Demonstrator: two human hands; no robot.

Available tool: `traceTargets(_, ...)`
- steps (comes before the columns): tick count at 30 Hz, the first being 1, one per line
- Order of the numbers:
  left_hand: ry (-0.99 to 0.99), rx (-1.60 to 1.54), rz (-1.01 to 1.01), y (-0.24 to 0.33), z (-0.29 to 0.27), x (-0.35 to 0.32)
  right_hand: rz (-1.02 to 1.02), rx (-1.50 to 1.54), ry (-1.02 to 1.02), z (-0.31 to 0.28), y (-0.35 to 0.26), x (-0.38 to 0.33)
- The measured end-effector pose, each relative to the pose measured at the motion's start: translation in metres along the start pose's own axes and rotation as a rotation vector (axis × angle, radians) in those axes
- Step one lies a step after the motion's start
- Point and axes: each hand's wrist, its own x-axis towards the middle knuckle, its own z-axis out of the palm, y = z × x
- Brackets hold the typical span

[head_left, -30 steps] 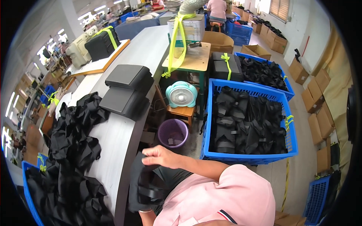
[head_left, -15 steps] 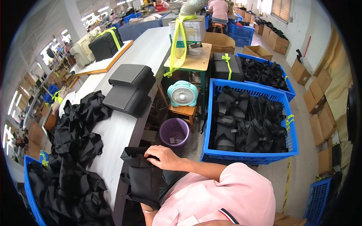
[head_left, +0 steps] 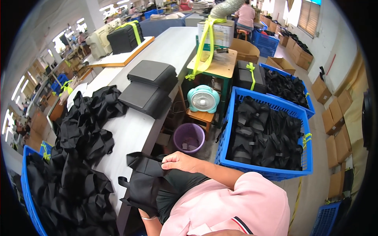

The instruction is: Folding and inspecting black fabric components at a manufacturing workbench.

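While the right hand (head_left: 182, 161) pinches the black fabric bag (head_left: 145, 185) at the grey table's (head_left: 134, 133) edge, the left hand's (head_left: 146, 215) grip is hidden beneath it.

A long pale worktable (head_left: 157, 74) runs from near left to far centre. Beside it stands a small wooden table (head_left: 220, 67), with a low stool (head_left: 201, 116) carrying a teal fan (head_left: 203, 99) and a purple bin (head_left: 189, 137) on the grey floor (head_left: 321, 165). Blue crates (head_left: 260, 165) sit to the right, cardboard boxes (head_left: 334, 118) line the right wall, and slatted windows (head_left: 311, 13) are far right. Strip lights (head_left: 80, 20) glow far left.
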Motion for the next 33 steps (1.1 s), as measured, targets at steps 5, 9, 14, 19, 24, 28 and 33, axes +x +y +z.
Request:
traceTargets(5, 0.034, 0.006, -0.008, -0.009, -0.024, 0.002, -0.158, 0.312, -0.041, 0.011, -0.008, 0.054)
traceTargets(9, 0.073, 0.012, -0.023, -0.018, -0.044, -0.002, -0.191, 0.505, -0.116, 0.022, -0.018, 0.097)
traceTargets(14, 0.096, 0.015, -0.072, -0.030, -0.055, -0.018, -0.373, 0.143, -0.016, 0.025, -0.043, 0.180)
traceTargets(19, 0.178, 0.332, 0.132, 0.010, -0.013, -0.003, -0.606, -0.143, 0.324, 0.010, 0.002, 0.282)
traceTargets(24, 0.523, 0.055, 0.001, 0.010, -0.015, -0.020, -0.408, -0.398, 0.723, 0.007, 0.034, 0.205)
traceTargets(28, 0.775, 0.233, 0.098, 0.010, -0.036, 0.002, -0.172, -0.106, 0.635, 0.018, 0.088, 0.142)
traceTargets(33, 0.629, 0.073, 0.108, -0.002, -0.062, 0.049, -0.186, -0.013, 0.421, 0.058, 0.071, 0.147)
